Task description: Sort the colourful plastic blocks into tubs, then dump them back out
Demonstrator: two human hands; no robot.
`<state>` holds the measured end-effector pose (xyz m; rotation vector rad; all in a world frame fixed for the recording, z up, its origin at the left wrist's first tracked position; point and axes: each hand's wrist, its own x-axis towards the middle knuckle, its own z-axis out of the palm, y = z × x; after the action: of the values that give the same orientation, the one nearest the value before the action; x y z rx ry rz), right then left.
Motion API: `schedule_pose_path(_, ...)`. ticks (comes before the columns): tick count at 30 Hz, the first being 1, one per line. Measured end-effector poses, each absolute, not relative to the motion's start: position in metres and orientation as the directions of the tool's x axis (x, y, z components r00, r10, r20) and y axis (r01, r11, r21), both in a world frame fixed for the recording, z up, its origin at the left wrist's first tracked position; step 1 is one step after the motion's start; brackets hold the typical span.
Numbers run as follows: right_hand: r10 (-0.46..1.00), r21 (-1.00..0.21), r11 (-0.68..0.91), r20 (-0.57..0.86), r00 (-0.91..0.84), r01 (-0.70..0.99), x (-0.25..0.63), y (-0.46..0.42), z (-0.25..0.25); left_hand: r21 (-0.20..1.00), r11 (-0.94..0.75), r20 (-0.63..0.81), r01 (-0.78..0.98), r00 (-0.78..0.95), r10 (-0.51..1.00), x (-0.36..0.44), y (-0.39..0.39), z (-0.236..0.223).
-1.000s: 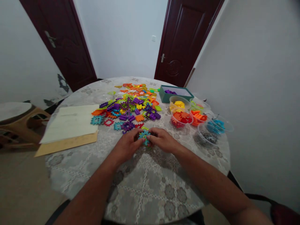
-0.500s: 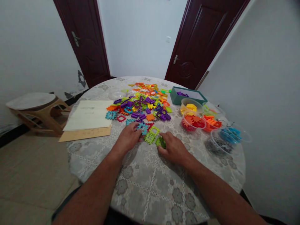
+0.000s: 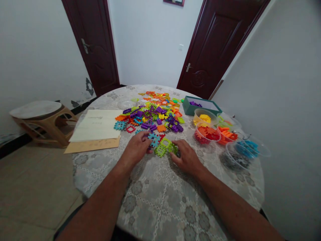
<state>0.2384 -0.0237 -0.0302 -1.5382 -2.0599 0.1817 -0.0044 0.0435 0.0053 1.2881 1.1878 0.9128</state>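
Over the table (image 3: 155, 190), curled left hand (image 3: 136, 148) pinches a blue piece (image 3: 153, 139), right hand (image 3: 187, 156) probably a green piece (image 3: 173, 147).

"What would you call this place, an office?"

"Looks more like somebody's home to me. See the flowery, lace-patterned tablecloth (image 3: 155, 187)?"

"True. And that panelled, dark-red door (image 3: 94, 57) on the left, with a matching door (image 3: 218, 40) on the right, both with lever handles (image 3: 85, 46)."

"There's a household-looking stool (image 3: 36, 108) too, standing on a tiled floor (image 3: 32, 187)."

"Plain pale walls (image 3: 147, 43), a small switch plate (image 3: 181, 47), and the surface flaking low down beside the left door."
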Motion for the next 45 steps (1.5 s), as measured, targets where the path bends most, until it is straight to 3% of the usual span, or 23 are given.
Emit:
schedule_pose_path(4, 0.905, -0.402, 0.345, 0.382, -0.187, 0.848, 0.232, -0.003, -0.029, 0.979, 0.008, -0.025, 0.204, 0.08, 0.996, -0.018, 0.052, 0.013)
schedule_pose_path(7, 0.919, -0.366, 0.336, 0.327, -0.217, 0.868, 0.226, 0.017, -0.026, 0.963, -0.039, 0.035, 0.267, 0.019, 0.999, -0.031, 0.06, 0.016)
schedule_pose_path(16, 0.989, -0.383, 0.133, 0.109, -0.099, 0.914, 0.232, 0.035, -0.027, 0.989, -0.063, 0.07, 0.134, -0.047, 0.996, -0.062, 0.071, 0.018)
schedule_pose_path(23, 0.999, -0.534, 0.016, 0.049, 0.013, 0.845, 0.231, 0.036, -0.028, 0.992, -0.043, 0.05, 0.117, -0.055, 0.997, -0.061, 0.068, 0.025)
schedule_pose_path(29, 0.998, -0.821, 0.017, 0.047, 0.037, 0.57, 0.236, 0.028, -0.028, 0.992, -0.035, 0.043, 0.121, -0.059, 0.997, -0.062, 0.063, 0.03)
schedule_pose_path(33, 0.99, -0.912, -0.062, -0.003, 0.144, 0.406, 0.246, 0.026, -0.022, 0.988, -0.039, 0.05, 0.148, -0.066, 0.997, -0.064, 0.063, 0.029)
schedule_pose_path(37, 0.995, -0.954, -0.096, -0.103, -0.007, 0.285, 0.249, 0.023, -0.017, 0.986, -0.053, 0.063, 0.159, -0.06, 0.996, -0.063, 0.065, 0.025)
schedule_pose_path(41, 0.978, -0.9, -0.058, -0.139, -0.158, 0.433, 0.234, 0.013, -0.013, 0.984, -0.051, 0.064, 0.171, -0.067, 0.996, -0.061, 0.065, 0.026)
schedule_pose_path(45, 0.972, -0.743, 0.181, 0.033, -0.235, 0.645, 0.211, 0.002, -0.013, 0.982, -0.052, 0.065, 0.184, -0.069, 0.995, -0.058, 0.063, 0.027)
